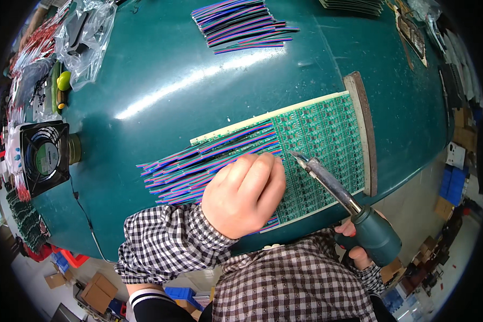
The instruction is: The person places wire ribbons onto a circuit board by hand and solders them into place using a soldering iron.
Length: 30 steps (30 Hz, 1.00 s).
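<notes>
My left hand is closed, fingers curled down over a green circuit board panel, pinching a multi-coloured ribbon wire by its end; the fingertips are mostly hidden. Several ribbon wires in blue, red and black lie side by side, their right ends on the panel and their tails running left over the table. In my right hand, partly hidden behind the handle, is a soldering iron with a dark green grip. Its metal tip points up and left, above the panel just right of my left fingers.
A grey-brown bar lies along the panel's right edge. More ribbon wires are stacked at the far side of the green table. A black fan stands at the left with its cable, below a clear plastic bag. Boards lie far right.
</notes>
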{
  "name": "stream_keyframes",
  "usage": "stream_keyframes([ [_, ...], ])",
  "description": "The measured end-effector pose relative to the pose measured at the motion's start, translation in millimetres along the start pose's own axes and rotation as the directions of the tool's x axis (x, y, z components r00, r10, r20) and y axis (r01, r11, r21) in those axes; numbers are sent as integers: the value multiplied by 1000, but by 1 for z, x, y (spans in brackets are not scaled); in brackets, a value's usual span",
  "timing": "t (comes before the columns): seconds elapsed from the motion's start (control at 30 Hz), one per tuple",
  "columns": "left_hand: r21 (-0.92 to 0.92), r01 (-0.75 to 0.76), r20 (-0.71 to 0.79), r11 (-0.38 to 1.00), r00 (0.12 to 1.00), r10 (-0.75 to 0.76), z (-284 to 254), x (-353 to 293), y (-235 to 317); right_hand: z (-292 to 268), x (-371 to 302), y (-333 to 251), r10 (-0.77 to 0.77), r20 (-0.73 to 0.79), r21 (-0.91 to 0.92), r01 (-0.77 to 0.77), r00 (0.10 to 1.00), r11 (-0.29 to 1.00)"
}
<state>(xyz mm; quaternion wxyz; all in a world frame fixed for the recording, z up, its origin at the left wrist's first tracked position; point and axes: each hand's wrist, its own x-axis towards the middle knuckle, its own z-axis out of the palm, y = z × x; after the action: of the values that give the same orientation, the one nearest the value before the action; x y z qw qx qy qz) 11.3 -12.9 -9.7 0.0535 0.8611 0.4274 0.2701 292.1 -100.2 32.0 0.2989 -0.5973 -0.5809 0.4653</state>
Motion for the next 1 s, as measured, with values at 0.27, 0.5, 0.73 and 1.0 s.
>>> stream_keyframes([
  [0.27, 6, -8, -1, 1000, 1000, 8, 2, -1, 0, -5, -1, -1, -81, 56, -108, 86, 995, 990],
  [0.5, 22, -12, -5, 1000, 1000, 12, 2, -1, 0, -7, -6, 12, -139, 59, -142, 146, 988, 979],
  [0.73, 33, -12, -14, 999, 1000, 13, 2, -1, 1, -7, -5, 10, -127, 100, -209, 146, 987, 967],
  [1.0, 39, -9, -26, 999, 1000, 10, 2, -1, 1, -4, -4, 7, -67, 90, -206, 84, 994, 975],
])
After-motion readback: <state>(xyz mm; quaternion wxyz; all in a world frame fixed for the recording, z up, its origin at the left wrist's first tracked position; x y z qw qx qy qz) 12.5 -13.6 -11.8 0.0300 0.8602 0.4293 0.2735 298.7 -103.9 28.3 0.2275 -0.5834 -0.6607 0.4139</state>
